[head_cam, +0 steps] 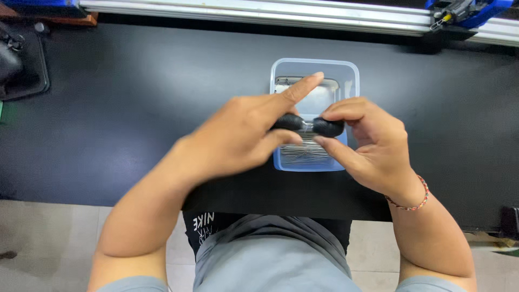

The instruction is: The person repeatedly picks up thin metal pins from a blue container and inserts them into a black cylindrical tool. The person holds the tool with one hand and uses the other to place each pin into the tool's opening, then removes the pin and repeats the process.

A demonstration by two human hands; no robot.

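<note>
Two small black oval pieces (308,125) with a short clear or metallic link between them are held in the air just above a clear plastic tray (351,73), one piece in each hand. The left hand (243,135) has its grip pinched on the left piece between thumb and middle fingers, while its index finger sticks out straight over the tray's far half. The right hand (370,143) has its grip pinched on the right piece, thumb below and curled fingers above; a beaded bracelet (413,204) circles that wrist. The one tray sits on the black bench (135,92), well in from every edge, with a bundle of thin metal pins (305,154), too many and too fine to count, in its near half and a pale rectangular insert (319,94) in its far half. Bare bench surface stretches wide to the left and right of the tray, and a strip lies between it and the near edge. One silver rail (259,13) runs along the far edge, with one blue clamp (470,11) at the right corner and a dark object (16,59) at the far left.
</note>
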